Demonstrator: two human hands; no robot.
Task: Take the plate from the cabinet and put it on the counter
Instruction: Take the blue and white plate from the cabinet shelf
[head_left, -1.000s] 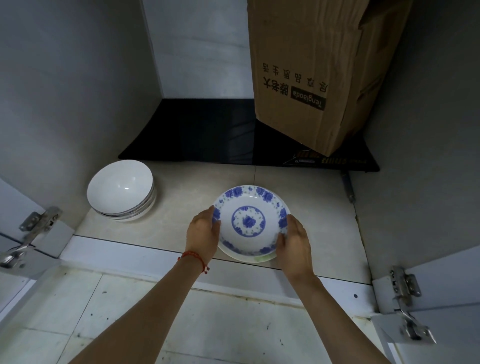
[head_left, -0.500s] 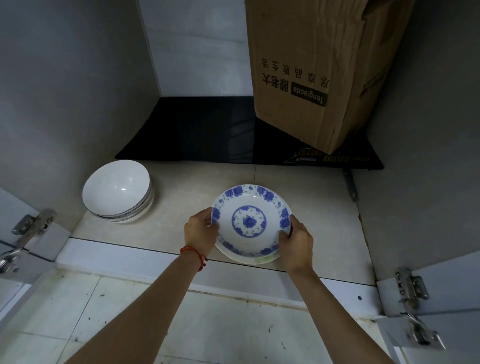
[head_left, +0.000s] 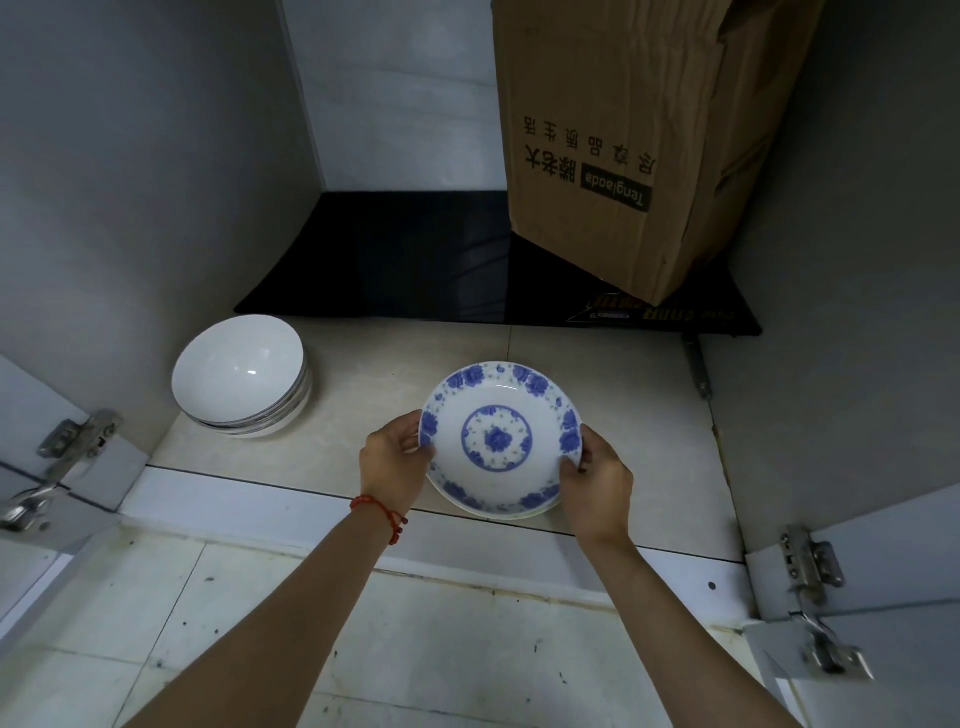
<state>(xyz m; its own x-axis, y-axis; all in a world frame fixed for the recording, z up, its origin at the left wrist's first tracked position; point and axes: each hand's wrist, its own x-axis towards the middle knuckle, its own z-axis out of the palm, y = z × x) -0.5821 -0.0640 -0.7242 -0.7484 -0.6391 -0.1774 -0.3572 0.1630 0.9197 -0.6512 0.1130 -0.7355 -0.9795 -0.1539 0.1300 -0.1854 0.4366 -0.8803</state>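
A white plate (head_left: 498, 439) with blue flowers sits near the front edge of the cabinet floor (head_left: 639, 431), tilted slightly toward me. My left hand (head_left: 397, 462) grips its left rim, thumb on top. My right hand (head_left: 597, 483) grips its right rim. A second plate rim shows just beneath it at the front; I cannot tell whether the top plate is lifted clear. A red string bracelet circles my left wrist.
A stack of white bowls (head_left: 241, 376) stands at the left. A black flat appliance (head_left: 467, 260) lies at the back with a tall cardboard box (head_left: 634, 140) on its right part. Open door hinges (head_left: 810, 571) flank the opening. Tiled floor (head_left: 415, 649) lies below.
Both hands have closed tighter on the plate's rim, and the plate has tipped and risen slightly at the front. The view has shifted a little.
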